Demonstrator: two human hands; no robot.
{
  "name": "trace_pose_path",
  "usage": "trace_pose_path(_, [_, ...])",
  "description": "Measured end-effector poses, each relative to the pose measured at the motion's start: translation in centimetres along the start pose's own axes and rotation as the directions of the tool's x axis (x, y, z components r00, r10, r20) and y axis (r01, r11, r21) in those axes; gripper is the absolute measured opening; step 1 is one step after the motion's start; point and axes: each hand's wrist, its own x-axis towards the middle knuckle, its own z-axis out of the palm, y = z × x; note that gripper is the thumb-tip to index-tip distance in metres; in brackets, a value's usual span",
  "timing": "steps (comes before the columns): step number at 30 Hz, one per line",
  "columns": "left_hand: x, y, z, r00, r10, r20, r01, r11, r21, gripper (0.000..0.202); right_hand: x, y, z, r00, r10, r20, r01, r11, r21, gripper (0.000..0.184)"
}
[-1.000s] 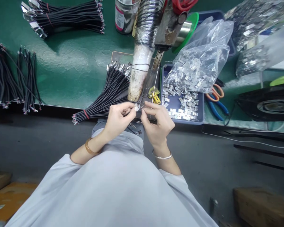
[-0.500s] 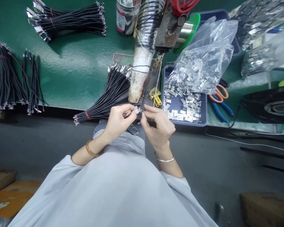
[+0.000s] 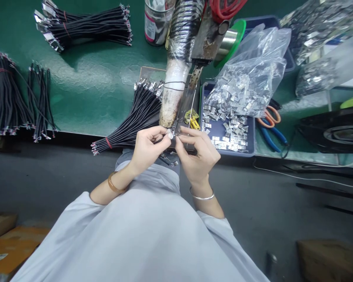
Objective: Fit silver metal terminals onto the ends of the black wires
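Note:
Both of my hands meet at the bench edge, under the tip of a soldering iron [image 3: 195, 76]. My left hand [image 3: 148, 147] is closed in a pinch, with a small whitish spot at its fingertips. What it grips is too small to name. My right hand [image 3: 197, 152] pinches thumb and forefinger just to the right, also around something I cannot make out. Below the left hand hangs a dark wire with a small metal connector [image 3: 173, 163]. A tied bundle of black cables [image 3: 132, 117] with metal plugs lies left of the hands. A yellow piece [image 3: 193, 120] sits behind the right hand.
A wrapped duct [image 3: 173, 86] comes down over the work spot. To the right, a blue tray [image 3: 251, 145] holds metal USB plugs [image 3: 237, 131] and a plastic bag [image 3: 253, 70]. Farther right are pliers [image 3: 272, 137] and a black fan-like device [image 3: 335, 131]. More cable bundles [image 3: 88, 25] lie left.
My right hand has shifted very slightly, its forefinger a little higher and straighter. The connector below the left hand has moved slightly right. The left hand stays almost in place.

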Motion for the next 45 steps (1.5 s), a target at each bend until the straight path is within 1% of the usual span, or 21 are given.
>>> trace_pose_path(8, [-0.2, -0.6, -0.2, 0.997, -0.053, 0.053, 0.049, 0.996, 0.071, 0.02, -0.6, 0.4, -0.4, 0.995, -0.087, 0.05, 0.09, 0.994, -0.057, 0.014])
trace_pose_path(13, [-0.8, -0.9, -0.3, 0.994, -0.046, 0.103, 0.034, 0.993, 0.112, 0.02, -0.2, 0.7, -1.4, 0.996, 0.05, 0.076, -0.053, 0.998, 0.041, 0.007])
trace_pose_path(16, [-0.9, -1.0, -0.3, 0.993, -0.058, 0.102, 0.052, 0.996, 0.069, 0.021, -0.1, 0.5, -1.6, 0.995, -0.02, 0.1, 0.019, 1.0, 0.011, 0.008])
trace_pose_path(18, [-0.6, -1.0, -0.5, 0.99, -0.081, 0.111, 0.083, 0.997, -0.01, 0.024, -0.3, 0.3, -1.3, 0.994, -0.05, 0.101, 0.051, 0.999, -0.006, 0.01])
trace_pose_path(19, [-0.5, -1.0, -0.6, 0.988, -0.09, 0.128, 0.098, 0.993, -0.059, 0.026, -0.4, 0.3, -1.0, 0.996, -0.012, 0.087, 0.011, 1.0, 0.009, 0.011])
trace_pose_path(21, [-0.2, -0.8, -0.9, 0.979, -0.087, 0.183, 0.114, 0.983, -0.144, 0.03, -0.5, 0.4, -0.6, 0.986, 0.148, 0.074, -0.155, 0.981, 0.114, 0.01])
trace_pose_path(23, [0.0, -0.7, -1.3, 0.97, -0.073, 0.231, 0.119, 0.975, -0.19, 0.029, -0.4, 0.7, -0.3, 0.942, 0.302, 0.147, -0.333, 0.898, 0.288, 0.009])
trace_pose_path(25, [0.1, -0.7, -1.6, 0.962, -0.081, 0.26, 0.135, 0.971, -0.197, 0.027, -0.2, 1.1, -0.3, 0.891, 0.36, 0.276, -0.448, 0.792, 0.415, 0.01])
trace_pose_path(26, [0.0, -0.7, -1.6, 0.96, -0.093, 0.265, 0.148, 0.97, -0.195, 0.027, -0.1, 1.2, -0.4, 0.874, 0.366, 0.319, -0.478, 0.762, 0.436, 0.011])
trace_pose_path(27, [0.0, -0.8, -1.6, 0.959, -0.107, 0.262, 0.16, 0.969, -0.191, 0.027, 0.0, 1.2, -0.5, 0.868, 0.37, 0.331, -0.488, 0.759, 0.431, 0.01])
trace_pose_path(29, [-0.2, -1.0, -1.5, 0.964, -0.129, 0.234, 0.173, 0.969, -0.176, 0.025, 0.0, 0.9, -0.8, 0.895, 0.357, 0.268, -0.437, 0.823, 0.364, 0.009])
trace_pose_path(31, [-0.3, -1.2, -1.1, 0.972, -0.14, 0.187, 0.169, 0.974, -0.153, 0.023, -0.3, 0.5, -1.0, 0.944, 0.288, 0.161, -0.323, 0.908, 0.268, 0.009])
trace_pose_path(34, [-0.2, -1.3, -0.8, 0.977, -0.141, 0.158, 0.16, 0.981, -0.112, 0.022, -0.8, 0.1, -1.1, 0.972, 0.233, 0.041, -0.236, 0.945, 0.228, 0.006])
trace_pose_path(35, [-0.1, -1.3, -0.8, 0.977, -0.138, 0.161, 0.155, 0.983, -0.102, 0.023, -0.9, 0.1, -1.1, 0.972, 0.234, -0.011, -0.224, 0.944, 0.241, 0.005])
trace_pose_path(37, [0.0, -1.1, -0.9, 0.976, -0.124, 0.179, 0.141, 0.986, -0.085, 0.024, -0.8, 0.2, -1.3, 0.962, 0.206, -0.181, -0.16, 0.957, 0.242, 0.003])
trace_pose_path(39, [-0.1, -0.9, -1.1, 0.966, -0.11, 0.232, 0.125, 0.991, -0.054, 0.023, -0.4, 0.4, -1.9, 0.925, 0.096, -0.368, -0.032, 0.984, 0.176, 0.005])
trace_pose_path(40, [-0.2, -0.9, -1.3, 0.955, -0.107, 0.278, 0.119, 0.993, -0.025, 0.022, -0.1, 0.5, -2.4, 0.906, 0.039, -0.421, 0.021, 0.99, 0.136, 0.006])
trace_pose_path(41, [-0.4, -0.9, -1.5, 0.938, -0.112, 0.328, 0.116, 0.993, 0.009, 0.021, 0.2, 0.6, -2.9, 0.901, 0.002, -0.434, 0.048, 0.994, 0.103, 0.007])
trace_pose_path(42, [-0.7, -1.0, -1.8, 0.918, -0.124, 0.376, 0.117, 0.992, 0.042, 0.02, 0.4, 0.7, -3.6, 0.914, 0.0, -0.405, 0.036, 0.996, 0.082, 0.007])
trace_pose_path(44, [-1.4, -1.3, -2.2, 0.894, -0.144, 0.425, 0.119, 0.989, 0.084, 0.018, 0.8, 1.2, -5.0, 0.962, 0.116, -0.249, -0.109, 0.993, 0.041, 0.007])
trace_pose_path(45, [-1.7, -1.5, -2.4, 0.897, -0.137, 0.419, 0.111, 0.99, 0.086, 0.018, 0.9, 1.7, -5.6, 0.966, 0.213, -0.147, -0.215, 0.977, -0.001, 0.007])
